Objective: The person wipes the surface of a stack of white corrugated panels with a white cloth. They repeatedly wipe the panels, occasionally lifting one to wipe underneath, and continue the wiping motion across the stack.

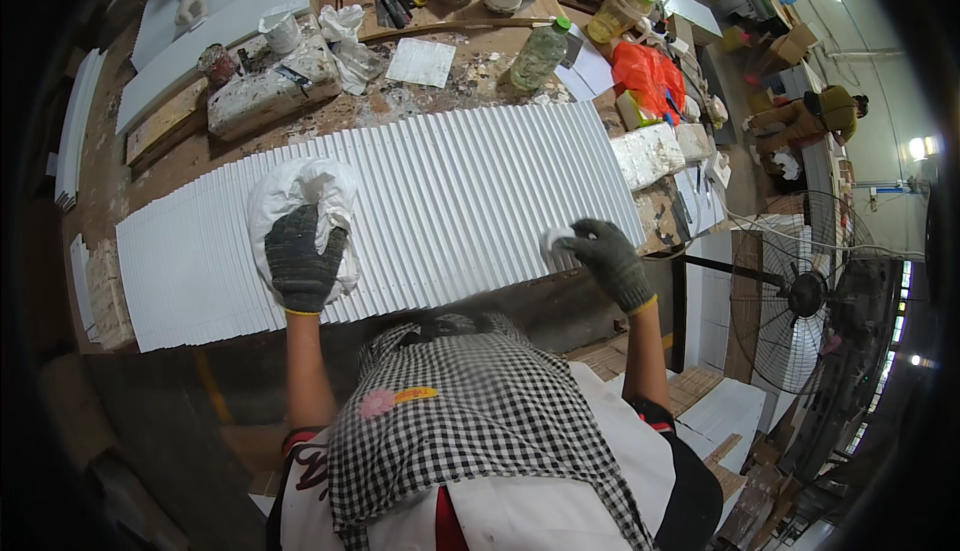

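A long white fluted panel [450, 201] lies across the workbench in front of me. My left hand [300, 256], in a dark knit glove, presses a bunched white cloth [300, 191] flat onto the panel's left half. My right hand [608, 259], gloved the same way, pinches a small white pad [553, 243] against the panel's near right edge.
The bench behind the panel carries a paint-crusted block [270, 91], a tin [215, 61], a white cup [280, 29], a green-capped bottle [537, 54], papers and an orange bag [645, 71]. Another person's gloved hand [190, 3] rests on white boards far left. A floor fan [800, 296] stands right.
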A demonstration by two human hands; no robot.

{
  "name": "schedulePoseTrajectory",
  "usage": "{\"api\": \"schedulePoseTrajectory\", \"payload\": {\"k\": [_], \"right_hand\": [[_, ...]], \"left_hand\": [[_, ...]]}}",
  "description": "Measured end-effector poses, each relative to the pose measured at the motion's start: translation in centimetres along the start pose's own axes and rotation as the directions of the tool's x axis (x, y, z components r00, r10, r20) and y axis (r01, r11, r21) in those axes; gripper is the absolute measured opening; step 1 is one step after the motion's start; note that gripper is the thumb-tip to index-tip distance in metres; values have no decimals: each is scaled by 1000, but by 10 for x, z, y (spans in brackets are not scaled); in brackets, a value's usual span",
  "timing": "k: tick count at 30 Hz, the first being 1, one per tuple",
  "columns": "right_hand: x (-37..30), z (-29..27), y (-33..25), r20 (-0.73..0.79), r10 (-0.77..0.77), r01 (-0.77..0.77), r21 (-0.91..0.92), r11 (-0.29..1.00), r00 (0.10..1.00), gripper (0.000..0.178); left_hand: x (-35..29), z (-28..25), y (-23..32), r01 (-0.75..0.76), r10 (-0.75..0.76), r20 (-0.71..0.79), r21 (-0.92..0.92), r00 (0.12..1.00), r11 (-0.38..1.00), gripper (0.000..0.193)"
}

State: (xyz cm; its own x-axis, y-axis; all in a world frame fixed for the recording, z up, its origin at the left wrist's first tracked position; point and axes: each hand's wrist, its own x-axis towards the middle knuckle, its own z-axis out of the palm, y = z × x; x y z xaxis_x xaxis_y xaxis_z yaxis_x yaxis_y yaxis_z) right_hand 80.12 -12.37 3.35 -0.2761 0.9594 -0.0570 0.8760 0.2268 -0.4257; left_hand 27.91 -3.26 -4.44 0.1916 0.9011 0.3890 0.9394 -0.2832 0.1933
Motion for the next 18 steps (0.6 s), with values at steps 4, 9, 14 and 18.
{"api": "schedulePoseTrajectory", "payload": {"k": [4,9,14,18], "right_hand": [[119,16,14,-130,-243,217,-189,958,961,28],[278,34,42,-82,234,-200,298,934,969,39],[320,54,37,-131,103,-70,237,969,986,31],[217,52,23,-133,-102,128,206,970,986,21]], "left_hand": [[2,-6,5,10,-10,28,-33,1000,999,54],[6,-11,7,13,-12,16,-61,1000,998,54],[8,-11,7,19,-19,-7,-45,1000,999,56],[6,-6,3,-12,11,-17,-34,1000,999,56]]}}
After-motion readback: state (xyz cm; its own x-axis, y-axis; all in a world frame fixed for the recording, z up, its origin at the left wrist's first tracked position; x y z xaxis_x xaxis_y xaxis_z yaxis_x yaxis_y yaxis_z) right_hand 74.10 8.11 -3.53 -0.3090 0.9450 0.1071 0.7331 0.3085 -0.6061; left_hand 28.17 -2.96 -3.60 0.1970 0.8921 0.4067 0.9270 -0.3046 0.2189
